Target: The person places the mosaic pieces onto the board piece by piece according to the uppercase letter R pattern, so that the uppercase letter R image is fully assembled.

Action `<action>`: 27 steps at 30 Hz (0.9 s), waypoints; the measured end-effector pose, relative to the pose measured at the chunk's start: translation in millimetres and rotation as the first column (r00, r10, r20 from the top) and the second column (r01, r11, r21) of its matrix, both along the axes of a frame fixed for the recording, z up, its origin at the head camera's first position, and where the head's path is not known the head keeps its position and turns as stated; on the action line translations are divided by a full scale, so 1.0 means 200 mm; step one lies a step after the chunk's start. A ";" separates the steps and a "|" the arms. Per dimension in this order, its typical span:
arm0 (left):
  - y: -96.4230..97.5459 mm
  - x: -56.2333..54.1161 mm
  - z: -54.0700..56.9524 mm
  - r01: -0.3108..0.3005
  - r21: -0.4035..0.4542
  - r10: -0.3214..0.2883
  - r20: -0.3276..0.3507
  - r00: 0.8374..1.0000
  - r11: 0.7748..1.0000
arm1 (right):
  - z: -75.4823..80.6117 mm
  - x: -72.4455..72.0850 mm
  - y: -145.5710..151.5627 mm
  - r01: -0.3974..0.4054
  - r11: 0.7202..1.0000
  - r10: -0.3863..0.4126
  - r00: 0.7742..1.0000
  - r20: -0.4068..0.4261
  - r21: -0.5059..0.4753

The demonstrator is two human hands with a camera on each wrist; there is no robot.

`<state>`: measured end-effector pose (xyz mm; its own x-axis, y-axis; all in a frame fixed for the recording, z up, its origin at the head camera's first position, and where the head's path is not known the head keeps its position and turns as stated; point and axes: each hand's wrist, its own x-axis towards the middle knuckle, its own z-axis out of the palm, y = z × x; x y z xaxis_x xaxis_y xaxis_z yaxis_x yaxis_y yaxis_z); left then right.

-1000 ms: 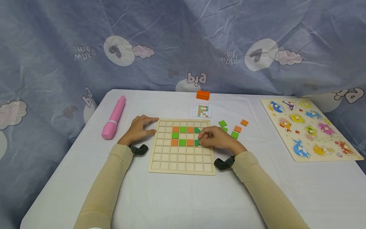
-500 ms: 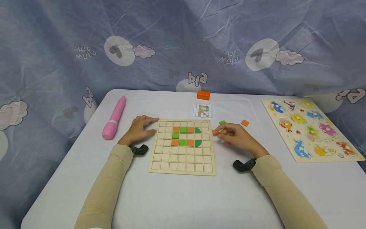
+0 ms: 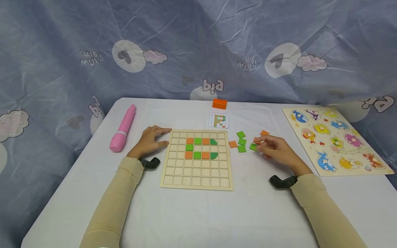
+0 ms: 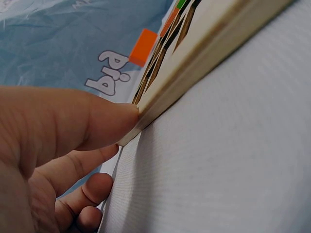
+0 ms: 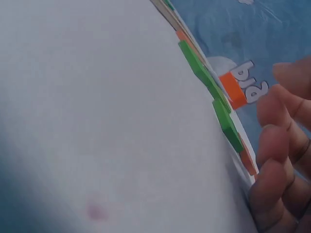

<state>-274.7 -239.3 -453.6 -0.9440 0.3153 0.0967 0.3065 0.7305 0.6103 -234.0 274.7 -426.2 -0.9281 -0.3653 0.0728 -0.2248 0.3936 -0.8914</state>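
Note:
A square wooden grid board [image 3: 183, 181] lies mid-table, with several orange and light green square tiles and two dark green rounded tiles [image 3: 214, 155] set in its upper part. My left hand [image 3: 150, 141] touches its far left corner; in the left wrist view the thumb [image 4: 116, 124] presses against the edge. Loose green tiles [image 3: 242, 148] and orange tiles [image 3: 233, 144] lie right of the board. My right hand [image 3: 276, 148] is over the rightmost ones, thumb and fingertips close by a green tile [image 3: 253, 147]. In the right wrist view nothing shows between the thumb and index finger [image 5: 271, 107].
Behind the board lie a small card [image 3: 218, 120] with a coloured grid pattern and an orange block [image 3: 219, 104]. A pink wand-shaped object [image 3: 123, 129] lies at the left. On the right is a wooden sea-animal puzzle board [image 3: 313, 150]. A patterned cloth hangs behind.
My right hand has moved right, from the dark green tiles on the board, across the nearer loose tiles, to the farther ones. My left hand stays at the board's corner.

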 end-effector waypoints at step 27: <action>0.00 0.00 -0.01 0.010 -0.022 -0.010 -0.024 1.000 1.000 | -0.08 0.00 0.02 0.168 0.974 -0.166 0.986 -0.027 0.151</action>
<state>-274.5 -239.1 -456.0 -0.9383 0.3270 0.1122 0.3282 0.7402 0.5869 -233.2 278.4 -442.1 -0.9761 -0.2133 0.0421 -0.1569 0.5570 -0.8156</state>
